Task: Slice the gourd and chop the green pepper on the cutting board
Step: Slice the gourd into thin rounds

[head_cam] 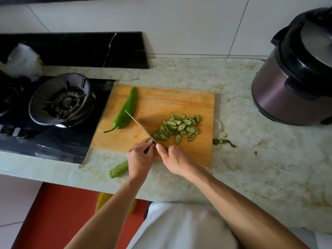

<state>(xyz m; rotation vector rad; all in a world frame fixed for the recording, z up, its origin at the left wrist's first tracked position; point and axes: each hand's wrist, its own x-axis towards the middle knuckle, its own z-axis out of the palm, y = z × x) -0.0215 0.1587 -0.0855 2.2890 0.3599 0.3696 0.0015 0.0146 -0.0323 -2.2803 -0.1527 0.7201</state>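
Observation:
A wooden cutting board lies on the marble counter. My left hand presses the ridged green gourd down at the board's near edge; its uncut end sticks out towards me over the counter. My right hand grips the knife, whose blade stands edge-down against the gourd's cut end beside my left fingertips. A pile of gourd slices lies just right of the blade. The whole green pepper rests on the board's left part, stem towards me.
A gas stove with a black burner guard borders the board on the left. A purple pressure cooker stands at the far right. The gourd's cut-off tip lies on the counter right of the board. The counter edge runs close below my hands.

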